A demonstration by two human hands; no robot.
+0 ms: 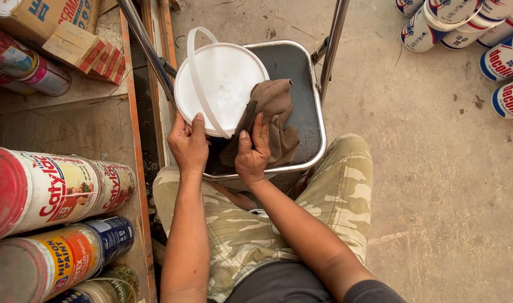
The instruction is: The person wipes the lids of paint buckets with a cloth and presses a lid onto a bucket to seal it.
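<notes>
The white plastic bucket rests on a metal folding chair before your knees. Your left hand clasps its near rim while your right hand presses a brown rag against its side: wiping, it seems. Next calls for turning the bucket. Paint cans fill the wooden shelf left; more lie on the concrete floor.

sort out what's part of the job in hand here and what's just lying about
In hand:
- white bucket, gripped at its rim by the left hand
- brown cloth, pressed against the bucket by the right hand
- metal chair bearing the bucket

Lying about:
- paint cans on the wooden shelf
- cardboard boxes
- white tubs on the concrete floor
</notes>
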